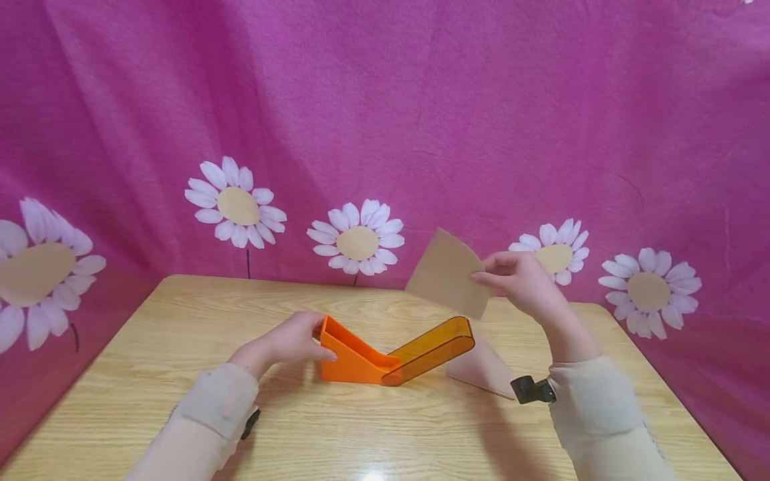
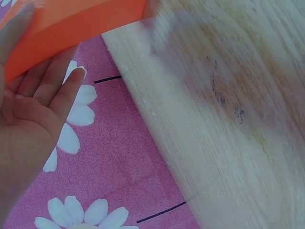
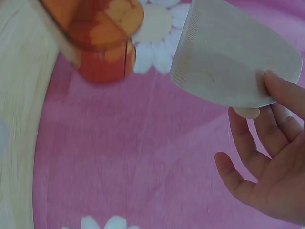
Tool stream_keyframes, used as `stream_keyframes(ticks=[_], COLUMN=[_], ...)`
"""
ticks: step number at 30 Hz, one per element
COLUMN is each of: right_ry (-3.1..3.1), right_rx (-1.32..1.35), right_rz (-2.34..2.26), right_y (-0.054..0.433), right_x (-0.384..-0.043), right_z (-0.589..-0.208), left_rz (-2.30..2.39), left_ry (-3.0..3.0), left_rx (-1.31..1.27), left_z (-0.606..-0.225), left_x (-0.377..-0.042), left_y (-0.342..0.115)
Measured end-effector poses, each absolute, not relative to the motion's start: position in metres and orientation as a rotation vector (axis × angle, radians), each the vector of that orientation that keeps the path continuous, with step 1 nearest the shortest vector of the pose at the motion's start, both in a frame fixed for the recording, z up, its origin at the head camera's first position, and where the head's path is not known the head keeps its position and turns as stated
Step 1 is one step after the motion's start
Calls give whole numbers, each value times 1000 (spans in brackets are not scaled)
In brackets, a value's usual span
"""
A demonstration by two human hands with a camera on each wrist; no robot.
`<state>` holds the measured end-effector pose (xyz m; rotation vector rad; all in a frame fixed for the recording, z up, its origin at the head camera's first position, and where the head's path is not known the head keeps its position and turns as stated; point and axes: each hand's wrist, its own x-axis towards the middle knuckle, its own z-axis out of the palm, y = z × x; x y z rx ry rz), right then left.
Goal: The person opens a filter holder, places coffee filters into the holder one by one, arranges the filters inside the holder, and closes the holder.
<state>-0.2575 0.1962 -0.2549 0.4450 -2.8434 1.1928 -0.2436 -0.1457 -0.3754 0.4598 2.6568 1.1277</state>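
Note:
An orange plastic filter holder (image 1: 355, 354) stands on the table, its see-through amber lid (image 1: 430, 351) swung out to the right. My left hand (image 1: 287, 341) grips the holder's tall left end, thumb on the near side and fingers behind; in the left wrist view the orange wall (image 2: 81, 28) sits between thumb and fingers. Above the lid, my right hand (image 1: 520, 277) pinches a brown paper coffee filter (image 1: 451, 274) by its edge. Up close, the filter (image 3: 228, 52) shows a crimped seam along one side, with the thumb on its face (image 3: 281, 90).
More filter paper (image 1: 481, 371) lies on the wooden table (image 1: 361, 434), right of the holder and partly behind the lid. A pink cloth (image 1: 385, 120) with white flowers hangs behind the table and at both sides. Both wrists carry bands with black mounts.

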Motion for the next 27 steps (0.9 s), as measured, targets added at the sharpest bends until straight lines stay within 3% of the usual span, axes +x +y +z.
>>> stream_keyframes(ticks=[27], right_ry=[-2888], right_rx=[634], right_rz=[1102], right_y=[114], right_x=[-266], right_z=[-307], left_rz=[1149], left_ry=[2648], left_rx=[457], left_z=[-378], left_x=[-244], left_y=[-146])
